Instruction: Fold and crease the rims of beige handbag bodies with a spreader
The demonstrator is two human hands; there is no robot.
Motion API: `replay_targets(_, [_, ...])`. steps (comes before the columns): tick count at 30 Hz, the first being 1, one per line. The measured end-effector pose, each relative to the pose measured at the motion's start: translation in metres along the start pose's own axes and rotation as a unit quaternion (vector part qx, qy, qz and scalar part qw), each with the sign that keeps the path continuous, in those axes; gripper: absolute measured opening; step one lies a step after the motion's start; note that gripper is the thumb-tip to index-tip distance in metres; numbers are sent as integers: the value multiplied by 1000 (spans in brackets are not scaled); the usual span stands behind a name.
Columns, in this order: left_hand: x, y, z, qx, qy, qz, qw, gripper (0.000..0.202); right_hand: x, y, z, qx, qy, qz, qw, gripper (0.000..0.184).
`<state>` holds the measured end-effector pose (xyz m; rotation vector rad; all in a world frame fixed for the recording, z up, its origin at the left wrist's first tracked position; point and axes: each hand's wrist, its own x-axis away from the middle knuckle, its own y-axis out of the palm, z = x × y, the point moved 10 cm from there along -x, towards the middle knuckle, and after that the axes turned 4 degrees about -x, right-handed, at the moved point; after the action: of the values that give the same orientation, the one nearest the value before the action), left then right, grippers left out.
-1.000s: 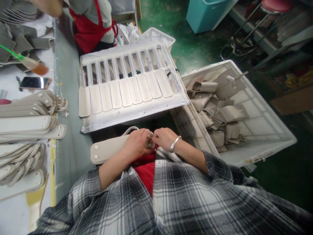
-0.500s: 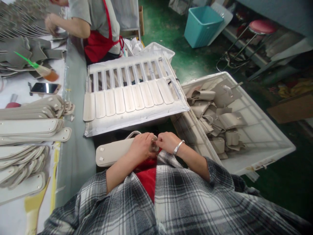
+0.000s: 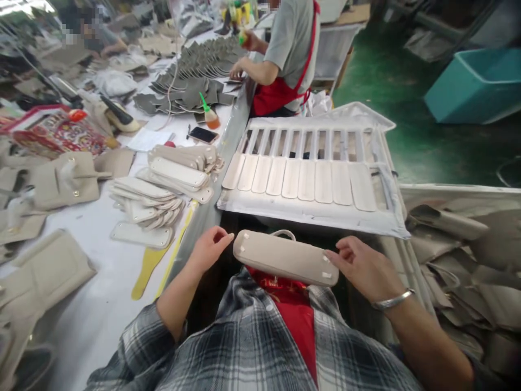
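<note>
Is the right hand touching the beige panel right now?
Touching. Head view: the right hand has fingertips on the right end of the beige panel.

The person wears a flannel shirt (image 3: 252, 353) in a grey, black and white plaid, its front open over a red garment (image 3: 297, 312) with a small gold-coloured pattern near the top. Both sleeves end well above the wrists, leaving the forearms, the left hand (image 3: 208, 251) and the right hand (image 3: 365, 267) bare. A slim, plain silver-coloured bangle (image 3: 393, 300) circles the right wrist.
</note>
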<state>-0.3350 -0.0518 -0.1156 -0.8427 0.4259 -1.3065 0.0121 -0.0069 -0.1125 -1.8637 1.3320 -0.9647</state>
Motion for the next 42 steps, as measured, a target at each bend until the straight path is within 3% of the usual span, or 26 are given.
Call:
replay_targets(2, [-3,12,-15,69,-25,-57,996,36,-3,6,-58,4,-120,38,992,45])
replay_targets(4, [-5,26,-19,107,-40,-95,989,37,-4,34,-111,25,-237,15,971,62])
replay_targets(7, [-6,34,-14,114,-32,-103,988,37,-8,82,-150,59,-303,-38,950,87])
replay_targets(11, [-3,37,-16,148,-37,-104,983,36,-14,107,-151,72,-299,-62,949,84])
replay_targets(17, [0,43,-21,156,-23,-133,979,38,-14,108,-144,77,-301,-62,948,83])
replay_targets(24, [-4,36,-12,58,30,-100,993,35,-17,111,-141,77,-292,-63,951,83])
replay_targets(37, [-9,36,2,-43,64,-135,988,27,-17,111,-144,86,-299,-71,948,84])
replay_targets(42, [-17,37,0,-89,76,-167,979,29,-20,113,-147,100,-267,-65,956,77])
